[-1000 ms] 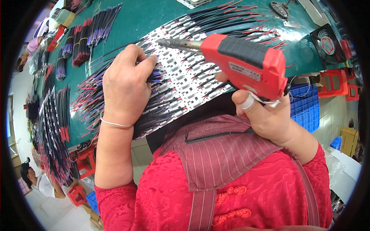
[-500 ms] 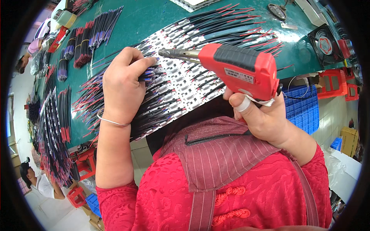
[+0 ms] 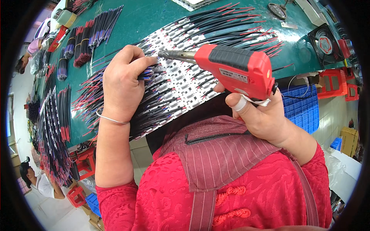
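Observation:
A red-and-black soldering gun is gripped in my right hand, whose thumb has a white wrap. Its metal tip points left and reaches the white circuit board panel, close beside the fingertips of my left hand. Those fingers are closed in a pinch around thin black wires with blue and red ends. The exact contact under the tip is too small to make out. Many black wires with red ends fan out from the panel's far right side, and more lie under my left hand.
Bundled wires rest on the green table at the far left. More wired strips hang over its left edge. A small fan stands at the far right, with a blue crate below. A person is at the lower left.
The soldering gun and my right hand have shifted slightly to the left. My left hand stays almost in place, still pinching the wires.

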{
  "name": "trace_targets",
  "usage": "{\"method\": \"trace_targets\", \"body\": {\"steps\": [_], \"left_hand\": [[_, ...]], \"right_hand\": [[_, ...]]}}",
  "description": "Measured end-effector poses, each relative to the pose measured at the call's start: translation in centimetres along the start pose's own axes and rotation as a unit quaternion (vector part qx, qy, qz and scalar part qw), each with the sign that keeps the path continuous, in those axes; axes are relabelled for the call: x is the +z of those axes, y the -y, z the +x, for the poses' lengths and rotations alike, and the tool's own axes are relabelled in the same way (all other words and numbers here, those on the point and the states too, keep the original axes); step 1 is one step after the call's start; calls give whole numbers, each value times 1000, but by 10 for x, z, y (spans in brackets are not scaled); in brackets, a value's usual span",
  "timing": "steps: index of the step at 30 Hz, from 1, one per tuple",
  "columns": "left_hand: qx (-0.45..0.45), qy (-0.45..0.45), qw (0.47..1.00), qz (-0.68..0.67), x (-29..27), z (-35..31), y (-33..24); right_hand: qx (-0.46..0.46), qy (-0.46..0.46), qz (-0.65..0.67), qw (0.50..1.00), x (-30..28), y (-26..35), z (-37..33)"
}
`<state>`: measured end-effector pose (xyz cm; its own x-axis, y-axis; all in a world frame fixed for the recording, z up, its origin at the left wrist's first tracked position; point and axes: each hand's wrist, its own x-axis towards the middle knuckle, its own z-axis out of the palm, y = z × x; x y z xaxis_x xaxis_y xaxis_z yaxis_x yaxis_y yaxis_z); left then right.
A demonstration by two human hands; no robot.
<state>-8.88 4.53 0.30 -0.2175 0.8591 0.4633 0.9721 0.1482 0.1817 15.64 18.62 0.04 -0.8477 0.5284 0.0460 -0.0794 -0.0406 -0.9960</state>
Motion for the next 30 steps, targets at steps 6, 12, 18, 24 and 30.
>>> {"method": "trace_targets", "body": {"steps": [6, 12, 18, 24, 30], "left_hand": [[10, 8, 1000, -11, 1, -1, 4], [9, 11, 1000, -8, 1, -1, 4], [12, 4, 1000, 8, 1, 1, 1], [14, 4, 1000, 9, 0, 0, 1], [14, 10, 1000, 19, -2, -1, -2]], "right_hand": [[-54, 50, -88, 993, -6, -7, 0], [-1, -1, 26, 1000, 4, 3, 2], [21, 14, -42, 999, -1, 6, -1], [-51, -24, 36, 998, 0, 0, -1], [-51, -7, 4, 999, -3, -2, -3]]}}
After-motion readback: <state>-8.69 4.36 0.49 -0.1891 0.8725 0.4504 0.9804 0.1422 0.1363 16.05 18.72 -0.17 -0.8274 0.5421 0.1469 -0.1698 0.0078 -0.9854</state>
